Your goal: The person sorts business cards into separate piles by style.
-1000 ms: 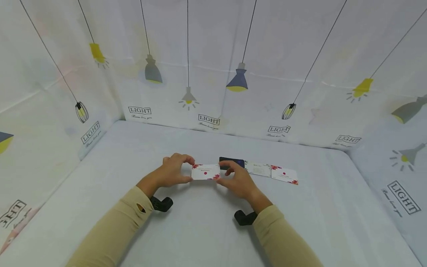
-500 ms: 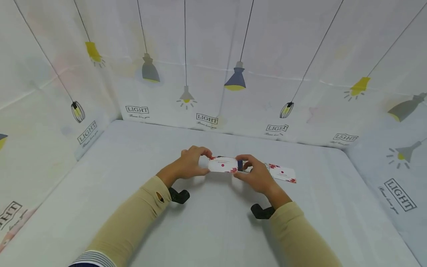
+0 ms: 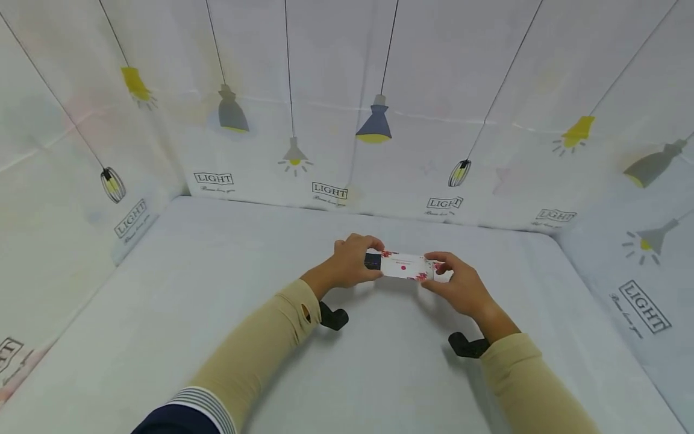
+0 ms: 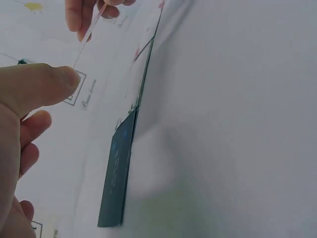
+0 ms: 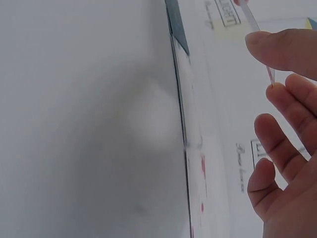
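Observation:
A white business card [image 3: 403,267] with red flower corners and a red dot is held up between both hands. My left hand [image 3: 352,262] pinches its left end and my right hand [image 3: 458,284] pinches its right end, thumbs at the lower edge. Behind and below it a row of cards lies end to end: a dark blue card [image 4: 118,171], a white card with leaf print [image 4: 134,82] and a white card with red print [image 5: 200,191]. The held card [image 5: 253,22] appears edge-on in both wrist views, apart from the row. It hides most of the row in the head view.
The row lies on a white cloth-covered table [image 3: 374,374]. A white curtain [image 3: 260,90] printed with lamps and the word LIGHT rises behind the table and along its sides. Black camera mounts [image 3: 333,316] sit at both wrists.
Both hands have carried the held card to the right, from left of the row to in front of its middle. The dark card now shows left of the held card. The head view has shifted slightly.

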